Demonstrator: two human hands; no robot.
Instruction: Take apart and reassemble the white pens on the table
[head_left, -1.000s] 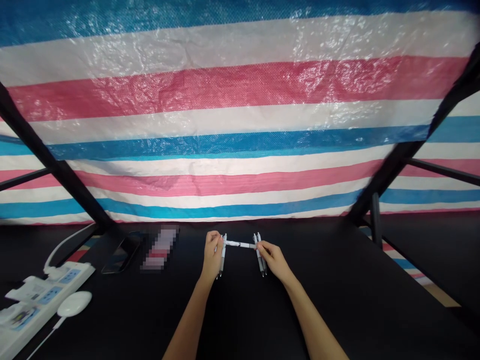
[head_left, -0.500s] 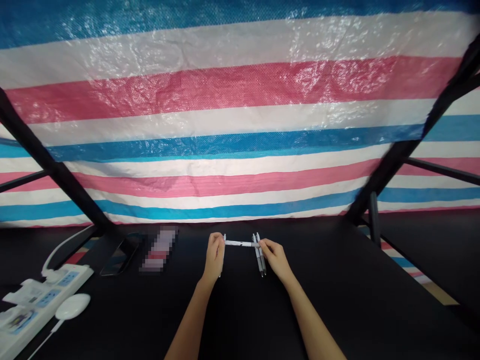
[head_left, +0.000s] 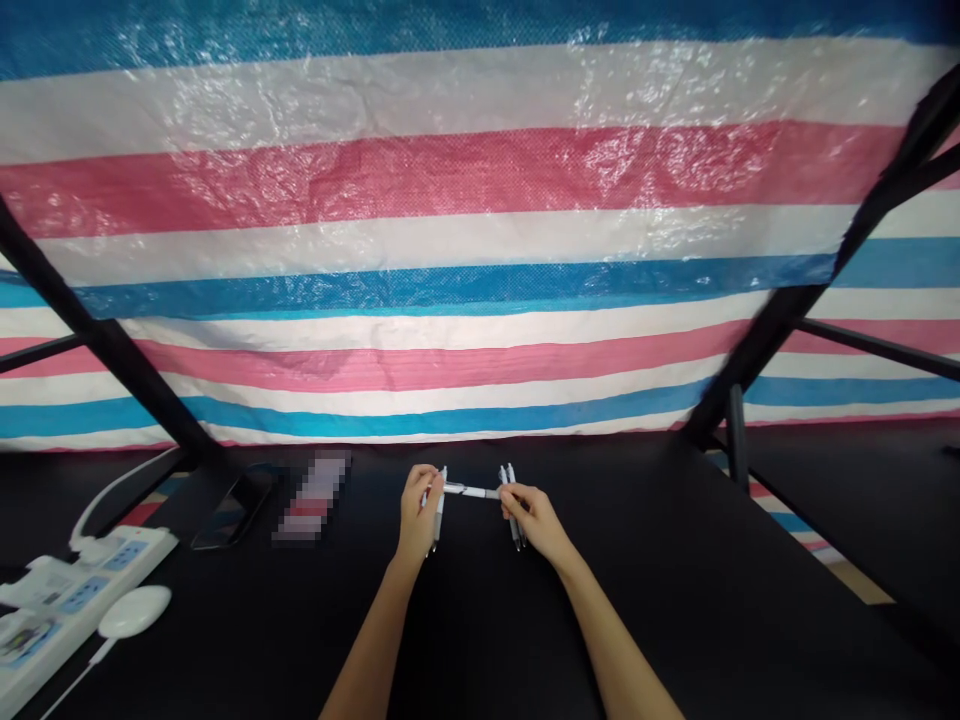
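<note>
A white pen (head_left: pixel 471 491) with a grey grip lies crosswise between my two hands. My left hand (head_left: pixel 418 512) is closed on its left end, and my right hand (head_left: pixel 535 520) pinches the grey end between thumb and fingers. Beneath the left end, white pens (head_left: pixel 438 522) point toward me, partly covered by my left hand. Two more white pens (head_left: pixel 516 528) with grey grips lie side by side under the right end, partly behind my right fingertips. Together the pens make a shape like an H or a bridge on the black table (head_left: pixel 480 620).
To the left lie a dark phone (head_left: pixel 234 512) and a blurred-out pinkish object (head_left: pixel 313 498). A white power strip (head_left: pixel 82 600) with plugs and a round white charger (head_left: pixel 135 611) sits at the far left. Black frame bars and a striped sheet (head_left: pixel 450 370) stand behind.
The view has shifted slightly. The crosswise pen has turned about its length, so its clip now shows, and it tilts a little down to the right. More of the left pens shows.
</note>
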